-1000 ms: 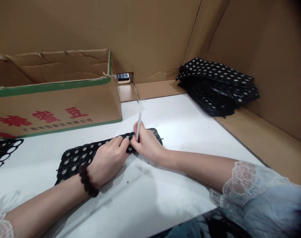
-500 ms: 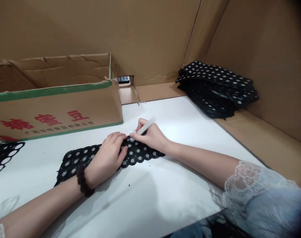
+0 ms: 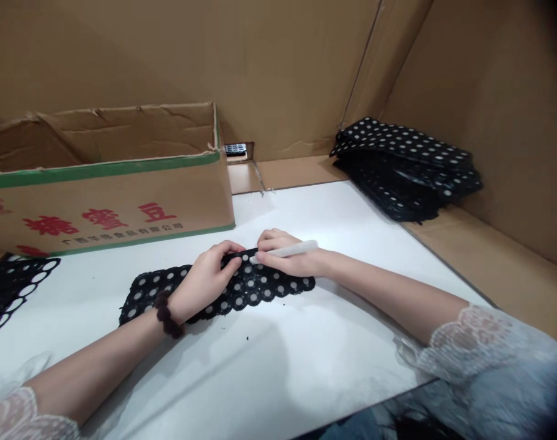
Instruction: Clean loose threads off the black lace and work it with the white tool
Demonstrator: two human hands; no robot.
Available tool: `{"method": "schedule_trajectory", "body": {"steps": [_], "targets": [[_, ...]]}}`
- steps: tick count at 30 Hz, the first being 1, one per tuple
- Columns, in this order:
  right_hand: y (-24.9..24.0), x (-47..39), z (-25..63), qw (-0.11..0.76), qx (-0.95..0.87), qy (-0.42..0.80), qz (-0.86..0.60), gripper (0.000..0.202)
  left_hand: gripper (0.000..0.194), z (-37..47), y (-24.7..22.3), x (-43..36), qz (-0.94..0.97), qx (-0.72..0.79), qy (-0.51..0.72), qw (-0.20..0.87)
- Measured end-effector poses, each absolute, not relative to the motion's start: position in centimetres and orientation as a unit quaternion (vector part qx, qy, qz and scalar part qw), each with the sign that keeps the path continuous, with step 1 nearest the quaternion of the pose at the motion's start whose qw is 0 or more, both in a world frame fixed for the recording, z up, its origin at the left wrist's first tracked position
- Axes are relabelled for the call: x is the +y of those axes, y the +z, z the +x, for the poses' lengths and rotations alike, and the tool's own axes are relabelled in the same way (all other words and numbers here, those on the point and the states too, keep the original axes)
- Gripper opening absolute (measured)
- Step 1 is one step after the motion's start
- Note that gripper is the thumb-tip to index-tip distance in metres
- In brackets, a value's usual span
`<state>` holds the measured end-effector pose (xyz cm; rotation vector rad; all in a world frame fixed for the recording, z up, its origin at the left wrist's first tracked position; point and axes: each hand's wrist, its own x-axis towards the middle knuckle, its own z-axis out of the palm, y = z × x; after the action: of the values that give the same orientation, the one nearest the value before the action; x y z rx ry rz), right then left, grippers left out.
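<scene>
A black rubbery sheet with rows of pale round dots (image 3: 255, 284) lies on the white tabletop. My left hand (image 3: 209, 275), with a dark fuzzy band at its wrist, rests over the middle of the sheet, thumb and curled fingers closed on its far edge. In my right hand (image 3: 290, 255) is a slim white pen-like tool (image 3: 294, 249), held like a pen and tilted low. Its tip meets the sheet close to my left thumb. Whether that tip is a blade or a point I cannot make out.
An open cardboard box (image 3: 136, 201) with green edging and red lettering stands at the back left. Black netting with round holes (image 3: 16, 287) lies at the left edge. Black dotted sheets (image 3: 406, 165) are piled at the back right, against cardboard walls (image 3: 296, 73).
My left fingers have curled from lying flat to closing at the sheet's far edge. The white tool has tipped lower toward the right. The whole view has shifted slightly.
</scene>
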<state>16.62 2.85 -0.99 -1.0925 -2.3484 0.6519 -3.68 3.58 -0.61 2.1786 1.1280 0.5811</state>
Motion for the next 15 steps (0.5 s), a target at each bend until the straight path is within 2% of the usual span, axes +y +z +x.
{"method": "schedule_trajectory", "body": {"steps": [6,10,15], "targets": [[-0.65,2.43,16.38,0.300,-0.793,0.332,-0.414,0.030,0.018,-3.80,-0.08,3.78,0.788,0.430,0.228,0.378],[-0.39,2.43,16.43,0.317,-0.799,0.302,-0.413,0.025,0.020,-3.86,-0.02,3.78,0.747,0.432,0.239,0.445],[-0.50,2.67,16.36,0.320,-0.820,0.284,-0.381,0.025,0.022,-3.84,-0.13,3.79,0.725,0.441,0.253,0.465]]}}
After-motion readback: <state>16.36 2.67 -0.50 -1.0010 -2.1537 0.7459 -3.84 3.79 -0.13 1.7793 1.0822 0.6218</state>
